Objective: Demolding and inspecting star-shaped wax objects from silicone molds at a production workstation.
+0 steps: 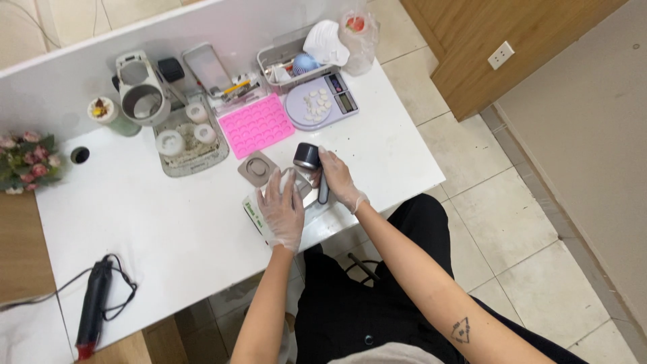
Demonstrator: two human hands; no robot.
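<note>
Both of my hands wear thin clear gloves. My left hand presses flat on a small box with a green and white label and a clear packet at the table's near edge. My right hand grips the handle of a dark metal scoop-like cup, held just above the box. A small taupe square mould lies right behind my left hand.
On the white table stand a pink silicone mould, a lilac kitchen scale carrying white pieces, a grey tray with white round items, a grey jug and a clear storage box. A black corded tool lies at the near left.
</note>
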